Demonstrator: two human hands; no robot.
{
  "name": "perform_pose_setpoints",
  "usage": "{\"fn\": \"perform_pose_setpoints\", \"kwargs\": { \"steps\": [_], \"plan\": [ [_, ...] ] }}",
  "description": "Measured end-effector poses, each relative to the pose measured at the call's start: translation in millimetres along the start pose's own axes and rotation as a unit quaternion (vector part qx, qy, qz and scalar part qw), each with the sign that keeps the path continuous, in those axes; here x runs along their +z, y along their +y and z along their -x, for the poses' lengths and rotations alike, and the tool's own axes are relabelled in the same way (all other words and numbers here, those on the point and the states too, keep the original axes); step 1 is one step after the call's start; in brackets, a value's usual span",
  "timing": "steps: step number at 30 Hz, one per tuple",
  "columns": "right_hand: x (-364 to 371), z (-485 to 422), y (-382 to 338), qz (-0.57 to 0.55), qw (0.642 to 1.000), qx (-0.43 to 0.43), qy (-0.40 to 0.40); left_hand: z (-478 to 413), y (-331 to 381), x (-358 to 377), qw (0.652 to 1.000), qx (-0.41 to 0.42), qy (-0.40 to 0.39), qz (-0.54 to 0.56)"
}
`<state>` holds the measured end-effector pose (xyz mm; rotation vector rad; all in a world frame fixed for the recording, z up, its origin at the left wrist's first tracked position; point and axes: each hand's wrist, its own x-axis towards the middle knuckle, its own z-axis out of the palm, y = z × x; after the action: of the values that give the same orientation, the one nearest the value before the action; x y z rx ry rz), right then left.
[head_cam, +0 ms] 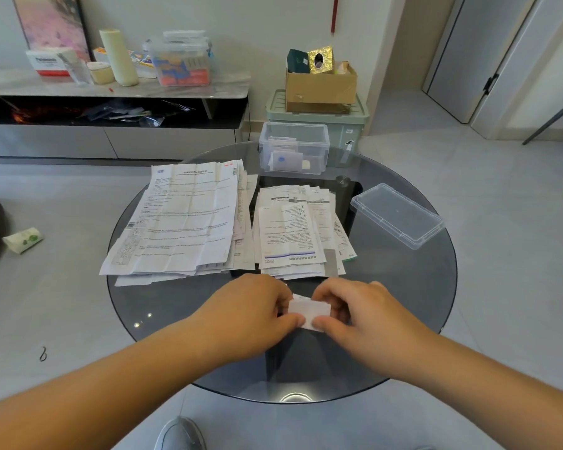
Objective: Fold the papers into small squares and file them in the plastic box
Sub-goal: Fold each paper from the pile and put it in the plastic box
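One folded paper, one left stack of papers, one right stack; one plastic box, one lid

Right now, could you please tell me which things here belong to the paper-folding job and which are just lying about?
For the job:
folded paper, pinched by the left hand and right hand
left stack of papers
right stack of papers
plastic box
lid

Lying about:
tissue pack on the floor
cardboard box
green bin
roll on the shelf

One wide-angle view from the person's head — facing forward and down, close over the left hand, right hand and glass table.
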<state>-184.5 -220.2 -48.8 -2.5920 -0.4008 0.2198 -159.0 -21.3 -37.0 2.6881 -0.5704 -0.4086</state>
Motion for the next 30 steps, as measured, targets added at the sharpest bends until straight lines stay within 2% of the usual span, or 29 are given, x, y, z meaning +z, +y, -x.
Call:
{"fn": "perform_pose_setpoints", "kwargs": {
  "steps": [7,13,24,30],
  "plan": [
    [-3.2,-5.5,-2.3,-0.021,0.998,0.05,-0.011,-18.3,1.2,-0.8,0.999,-0.037,-0.007,-0.006],
    [-9.4,-12.4,-1.3,0.029,0.998,0.047,-0.004,-21.0,1.8,-3.9,0.998,-0.06,-0.014,0.019],
    [-20.4,-17.4,-8.4,0.038,0.992,0.049,-0.109,-12.8,2.3,-7.1,0.997,-0.015,-0.055,0.05],
    [-17.4,-12.3,-11.0,0.021,0.993,0.02,-0.111,-7.2,2.9,-3.1,0.998,0.031,-0.019,0.057]
  ]
}}
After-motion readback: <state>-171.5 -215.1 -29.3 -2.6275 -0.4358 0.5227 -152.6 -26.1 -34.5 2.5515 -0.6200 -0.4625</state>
